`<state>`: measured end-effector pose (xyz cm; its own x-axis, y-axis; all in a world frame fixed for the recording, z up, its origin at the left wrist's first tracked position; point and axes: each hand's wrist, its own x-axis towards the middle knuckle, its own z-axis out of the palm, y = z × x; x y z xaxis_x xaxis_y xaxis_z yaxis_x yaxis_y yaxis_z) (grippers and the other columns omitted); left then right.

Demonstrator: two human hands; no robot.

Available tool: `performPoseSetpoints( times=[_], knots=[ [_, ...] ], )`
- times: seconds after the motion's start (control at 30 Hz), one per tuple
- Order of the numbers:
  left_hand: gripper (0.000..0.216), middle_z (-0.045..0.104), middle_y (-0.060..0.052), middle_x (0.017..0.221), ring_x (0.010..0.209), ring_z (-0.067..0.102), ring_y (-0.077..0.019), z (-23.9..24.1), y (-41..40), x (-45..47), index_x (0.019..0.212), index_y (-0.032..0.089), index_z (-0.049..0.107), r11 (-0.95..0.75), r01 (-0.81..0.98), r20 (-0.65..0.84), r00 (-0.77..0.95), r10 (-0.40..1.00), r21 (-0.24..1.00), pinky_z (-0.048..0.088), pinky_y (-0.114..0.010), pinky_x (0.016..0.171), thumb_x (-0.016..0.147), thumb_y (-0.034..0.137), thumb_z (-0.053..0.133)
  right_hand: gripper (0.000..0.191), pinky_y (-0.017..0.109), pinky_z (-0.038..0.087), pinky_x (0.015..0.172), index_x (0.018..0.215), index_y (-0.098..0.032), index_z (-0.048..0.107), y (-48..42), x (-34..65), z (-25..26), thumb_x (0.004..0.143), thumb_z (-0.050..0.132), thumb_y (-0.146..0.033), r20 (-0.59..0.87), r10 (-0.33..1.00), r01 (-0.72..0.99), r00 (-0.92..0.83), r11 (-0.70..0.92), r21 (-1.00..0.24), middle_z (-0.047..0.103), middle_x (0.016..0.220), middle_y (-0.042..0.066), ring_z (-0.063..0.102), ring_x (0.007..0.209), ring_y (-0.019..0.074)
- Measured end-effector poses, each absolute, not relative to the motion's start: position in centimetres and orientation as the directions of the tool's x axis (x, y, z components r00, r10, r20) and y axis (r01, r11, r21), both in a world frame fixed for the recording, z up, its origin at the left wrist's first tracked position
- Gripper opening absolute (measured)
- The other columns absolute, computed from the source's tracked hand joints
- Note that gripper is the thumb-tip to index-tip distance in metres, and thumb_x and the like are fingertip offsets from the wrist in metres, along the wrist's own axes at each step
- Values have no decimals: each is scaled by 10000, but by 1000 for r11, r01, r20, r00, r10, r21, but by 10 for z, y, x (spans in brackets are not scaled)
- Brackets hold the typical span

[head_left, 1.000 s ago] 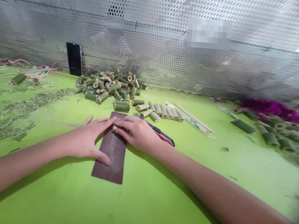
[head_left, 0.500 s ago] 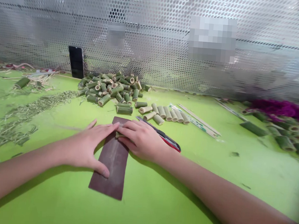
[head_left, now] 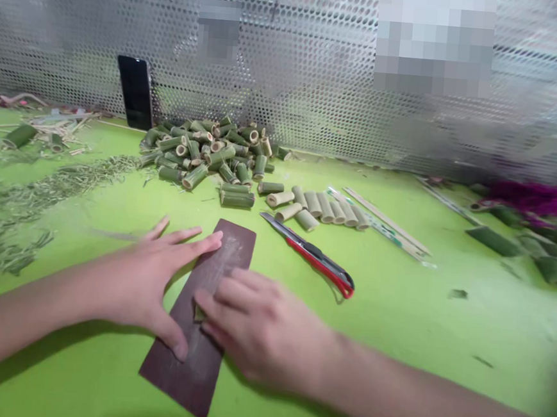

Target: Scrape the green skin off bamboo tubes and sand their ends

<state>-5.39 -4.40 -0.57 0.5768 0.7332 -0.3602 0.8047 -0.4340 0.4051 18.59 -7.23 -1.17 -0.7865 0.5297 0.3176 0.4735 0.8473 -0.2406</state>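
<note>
A brown strip of sandpaper [head_left: 198, 375] lies on the green table, with pale dust streaks down its middle. My left hand [head_left: 149, 288] is spread, its forefinger and thumb resting on the sheet's left side. My right hand [head_left: 260, 323] is closed on a short bamboo piece [head_left: 198, 313] and presses it against the sandpaper's middle. Most of that piece is hidden by the fingers. To the right of the sheet lies a utility knife [head_left: 311, 253] with a red and black handle, its blade out.
Behind are a heap of green bamboo tubes [head_left: 215, 152] and several peeled pale tubes [head_left: 327, 208]. A phone [head_left: 136, 92] leans on the perforated metal wall [head_left: 309, 63]. Shavings [head_left: 63, 182] cover the left side. Wooden sticks [head_left: 388, 223] lie right; purple fibre [head_left: 539, 200] lies far right.
My right hand has drawn the bamboo piece toward me along the sandpaper, uncovering the utility knife. The left hand stays spread on the sheet. The view has shifted slightly.
</note>
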Motion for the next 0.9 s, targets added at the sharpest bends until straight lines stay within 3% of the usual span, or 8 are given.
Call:
performPoseSetpoints(
  times=[0.13, 0.23, 0.37, 0.43, 0.53, 0.67, 0.77, 0.9],
  knots=[
    [1493, 31, 12, 1738, 1538, -113, -500, -4, -45, -53, 1645, 437, 10, -380, 834, -404, 533, 743, 401, 176, -799, 1190, 471, 815, 851, 190, 338, 533, 755, 1089, -115, 735, -75, 182, -12, 1023, 568, -176, 306, 645, 612, -700, 763, -208, 689, 892, 77, 600, 785, 192],
    [1472, 7, 24, 1740, 1542, -112, -492, -4, -46, -53, 1642, 447, 7, -384, 838, -409, 529, 743, 387, 166, -789, 1196, 489, 822, 841, 198, 350, 544, 805, 1092, -126, 732, -76, 181, -11, 1032, 581, -241, 276, 540, 491, -795, 840, -229, 687, 881, 52, 600, 779, 187],
    [1477, 17, 14, 1742, 1542, -101, -508, -4, -47, -54, 1638, 459, -12, -373, 840, -406, 523, 750, 394, 190, -822, 1164, 490, 821, 843, 174, 391, 548, 828, 1037, -126, 741, -76, 181, -8, 1022, 592, -214, 222, 673, 643, -705, 739, -198, 691, 895, 73, 615, 797, 203],
    [1475, 40, 0, 1745, 1545, -100, -506, -4, -47, -54, 1646, 445, 19, -384, 832, -387, 533, 752, 400, 181, -813, 1174, 485, 810, 854, 172, 414, 546, 875, 1063, -117, 735, -79, 180, -6, 1011, 607, -219, 199, 622, 586, -757, 781, -215, 693, 918, 85, 625, 840, 217],
    [1443, 82, -37, 1747, 1546, -80, -519, -5, -47, -54, 1656, 414, 80, -413, 805, -351, 568, 744, 426, 169, -814, 1178, 503, 804, 855, 203, 406, 556, 920, 1105, -131, 722, -80, 180, -4, 1031, 593, -270, 217, 594, 461, -775, 766, -449, 717, 1004, 92, 653, 922, 213],
    [1423, 126, -58, 1745, 1545, 9, -549, -8, -45, -57, 1650, 447, 59, -450, 782, -329, 601, 728, 431, 176, -838, 1162, 525, 791, 858, 245, 350, 601, 840, 1162, -172, 632, -66, 185, -1, 1094, 442, -311, 94, 838, 377, -538, 339, -862, 711, 1114, 80, 686, 969, 179],
    [1433, 148, -62, 1741, 1545, 19, -552, -8, -43, -57, 1646, 461, 27, -458, 779, -314, 604, 733, 429, 189, -832, 1164, 531, 769, 872, 249, 343, 602, 794, 1157, -185, 575, -58, 188, -1, 1104, 372, -319, 14, 886, 339, -463, 191, -921, 682, 1059, 72, 679, 920, 170],
    [1386, 151, -64, 1740, 1548, 1, -547, -6, -42, -56, 1648, 450, 52, -454, 768, -295, 609, 736, 452, 163, -849, 1154, 565, 786, 849, 251, 342, 581, 787, 1112, -200, 573, -58, 188, -2, 1102, 361, -332, 41, 887, 402, -460, 250, -881, 667, 998, 57, 661, 896, 177]
  ],
)
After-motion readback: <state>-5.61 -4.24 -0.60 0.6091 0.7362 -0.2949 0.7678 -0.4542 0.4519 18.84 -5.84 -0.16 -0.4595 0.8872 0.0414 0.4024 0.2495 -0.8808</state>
